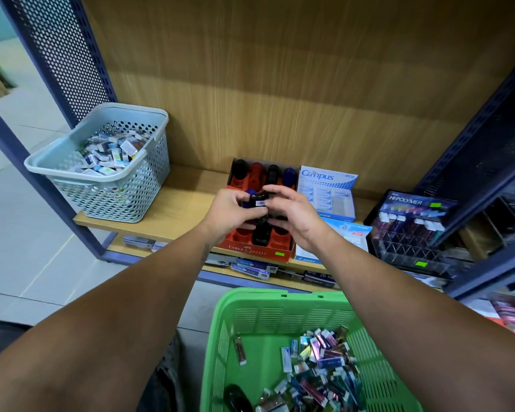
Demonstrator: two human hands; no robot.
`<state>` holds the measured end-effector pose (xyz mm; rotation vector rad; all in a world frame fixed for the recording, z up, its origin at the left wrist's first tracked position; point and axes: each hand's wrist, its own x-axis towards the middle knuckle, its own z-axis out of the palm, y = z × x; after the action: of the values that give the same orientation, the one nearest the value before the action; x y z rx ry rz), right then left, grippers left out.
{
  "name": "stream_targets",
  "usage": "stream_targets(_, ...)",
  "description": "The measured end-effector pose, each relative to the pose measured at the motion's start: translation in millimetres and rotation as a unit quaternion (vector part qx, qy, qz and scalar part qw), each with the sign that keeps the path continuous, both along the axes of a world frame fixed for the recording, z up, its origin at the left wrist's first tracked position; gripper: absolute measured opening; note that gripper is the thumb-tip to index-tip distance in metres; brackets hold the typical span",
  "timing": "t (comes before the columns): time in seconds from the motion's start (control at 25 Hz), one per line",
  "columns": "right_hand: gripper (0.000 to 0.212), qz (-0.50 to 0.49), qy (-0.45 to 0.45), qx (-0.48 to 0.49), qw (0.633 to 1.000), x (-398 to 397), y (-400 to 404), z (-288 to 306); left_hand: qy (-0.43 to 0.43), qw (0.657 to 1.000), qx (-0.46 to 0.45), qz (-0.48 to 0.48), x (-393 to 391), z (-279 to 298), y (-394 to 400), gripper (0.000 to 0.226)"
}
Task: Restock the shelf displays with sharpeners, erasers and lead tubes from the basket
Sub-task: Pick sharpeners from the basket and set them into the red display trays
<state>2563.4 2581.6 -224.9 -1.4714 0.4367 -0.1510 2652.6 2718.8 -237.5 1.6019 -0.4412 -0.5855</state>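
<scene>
Nearest me sits the green basket (280, 316), slatted plastic, its floor heaped at the right with small shiny lead tubes (318, 367) and flat packets; one dark rounded sharpener (238, 399) lies at the bottom left of it. My two forearms reach out above it toward the wooden shelf (173, 203). Over the red cardboard tray (259, 251), my left hand (231, 211) curls its fingers round a black sharpener (259, 200) with a white label, and a blue one shows just behind it. My right hand (295, 215) meets it from the other side, thumb and fingertips pinching the same black piece. The tray has round sockets: black, red and blue sharpeners stand in its back row, another black one in front, and several sockets are bare. Just right of the tray stands a pale blue eraser box (327, 191), and further right a dark display rack (411, 230) with purple tubes in slanted cells. At the shelf's left end a grey perforated basket (113, 185) holds a jumble of small wrapped erasers (110, 156).
</scene>
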Motion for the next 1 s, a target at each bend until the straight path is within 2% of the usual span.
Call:
stream_targets(0.12, 0.026, -0.009, -0.019, -0.119, 0.993, 4.6, -7.1, 1.0, -0.121, 0.990, 0.074, -0.017, -2.3, 0.9, -10.6, 0.022)
stream_targets(0.2, 0.021, -0.047, -0.006, -0.155, 0.987, 5.5, -17.2, -2.5, -0.178, 0.976, 0.119, -0.025, 0.7, 0.5, -15.0, 0.037)
stream_targets(0.28, 0.021, -0.084, 0.026, -0.232, 0.969, 3.5, -28.5, -11.0, -0.169, 0.977, 0.127, 0.002, 4.8, -0.6, -14.5, 0.038)
stream_targets(0.36, 0.022, -0.077, 0.067, -0.358, 0.928, -2.7, -32.7, -21.5, -0.142, 0.983, 0.111, 0.029, 6.1, -1.0, -12.9, 0.031)
stream_targets(0.52, 0.026, -0.055, 0.128, -0.520, 0.843, -13.1, -23.4, -43.7, -0.124, 0.991, 0.054, -0.015, -1.1, -1.4, -17.8, 0.054)
stream_targets(0.6, 0.025, -0.062, 0.136, -0.548, 0.823, -14.5, -20.6, -50.9, -0.088, 0.995, 0.040, -0.021, -3.6, -3.3, -21.9, 0.067)
stream_targets(0.76, 0.019, -0.030, 0.129, -0.574, 0.808, -10.7, -21.8, -61.0, -0.056, 0.997, 0.052, -0.021, -5.1, -7.9, -26.5, 0.047)
stream_targets(0.92, 0.018, -0.010, 0.137, -0.644, 0.753, -15.2, -16.9, -61.9, -0.044, 0.998, 0.033, -0.021, -6.8, -7.6, -25.7, 0.049)
stream_targets(0.96, 0.021, -0.012, 0.141, -0.636, 0.759, -14.1, -16.4, -57.0, -0.045, 0.998, 0.030, -0.022, -6.7, -7.0, -25.1, 0.050)
stream_targets(1.0, 0.024, -0.026, 0.140, -0.603, 0.785, -10.8, -17.7, -50.0, -0.047, 0.998, 0.028, -0.020, -5.9, -7.3, -25.3, 0.050)
